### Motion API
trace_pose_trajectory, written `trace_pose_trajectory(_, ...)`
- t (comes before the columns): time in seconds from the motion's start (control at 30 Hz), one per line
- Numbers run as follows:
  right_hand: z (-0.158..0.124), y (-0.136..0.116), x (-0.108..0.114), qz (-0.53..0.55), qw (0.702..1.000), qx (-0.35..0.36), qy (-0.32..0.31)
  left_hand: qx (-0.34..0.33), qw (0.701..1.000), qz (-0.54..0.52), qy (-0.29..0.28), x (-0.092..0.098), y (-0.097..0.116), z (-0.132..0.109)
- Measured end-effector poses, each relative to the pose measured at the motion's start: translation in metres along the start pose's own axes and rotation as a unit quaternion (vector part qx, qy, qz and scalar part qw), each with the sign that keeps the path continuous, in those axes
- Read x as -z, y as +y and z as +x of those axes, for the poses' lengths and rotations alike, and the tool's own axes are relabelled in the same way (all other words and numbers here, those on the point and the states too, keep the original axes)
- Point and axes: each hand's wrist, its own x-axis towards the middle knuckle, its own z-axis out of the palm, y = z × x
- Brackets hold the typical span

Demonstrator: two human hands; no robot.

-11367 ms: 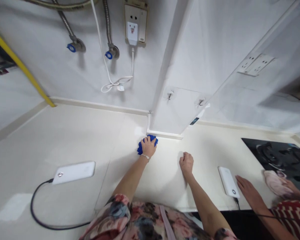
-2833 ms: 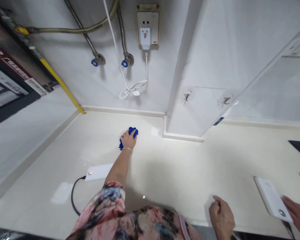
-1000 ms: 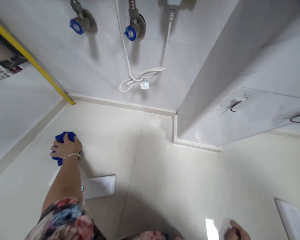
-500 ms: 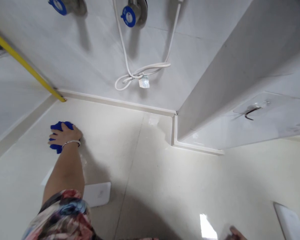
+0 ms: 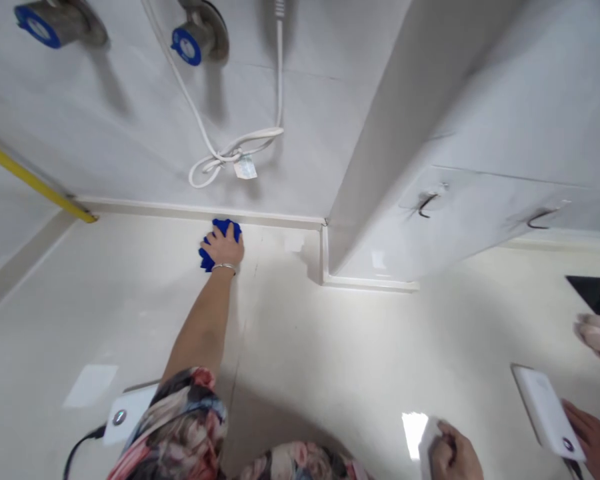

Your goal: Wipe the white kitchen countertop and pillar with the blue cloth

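A crumpled blue cloth (image 5: pixel 207 259) lies on the pale countertop (image 5: pixel 290 347), close to the foot of the back wall. My left hand (image 5: pixel 225 248), a bracelet at its wrist, presses down on it with fingers bent over the cloth. At the bottom edge my right hand (image 5: pixel 455 455) shows in part, its fingers curled closed. A pale, flat-sided thing (image 5: pixel 429 445) is against those fingers; its kind is not clear. Near my left sleeve lies a white power bank-like device (image 5: pixel 130 408) with a black cable.
Two blue-knobbed valves (image 5: pixel 187 45) and a tied white cable (image 5: pixel 240 143) are on the back wall. A yellow pipe (image 5: pixel 35 180) runs down at left. A boxed column (image 5: pixel 380 200) with hooks juts out. Another person's hand (image 5: pixel 597 440) is by a white device (image 5: pixel 540 403), near a black hob (image 5: pixel 593 290).
My left hand has moved right and toward the back wall with the blue cloth. My right hand has come further into view. The camera view has shifted right.
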Motion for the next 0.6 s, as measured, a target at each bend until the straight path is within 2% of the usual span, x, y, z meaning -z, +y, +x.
trace_pose_trajectory(0.17,-0.001,-0.003,-0.003,0.011,0.999,0.034,0.006,-0.078,0.997,-0.014,0.004,-0.010,0.070,-0.040)
trace_pose_trajectory(0.37,0.001,-0.004,-0.006,0.029,0.997,0.063,0.026,-0.234,0.970,-0.067,-0.013,-0.023,0.133,-0.098)
trace_pose_trajectory(0.47,0.001,-0.007,-0.008,0.036,0.996,0.072,0.031,-0.277,0.958,-0.073,-0.010,-0.027,0.151,-0.125)
trace_pose_trajectory(0.6,0.003,-0.010,-0.011,0.038,0.994,0.093,0.043,-0.276,0.960,-0.057,0.000,-0.028,0.150,-0.144)
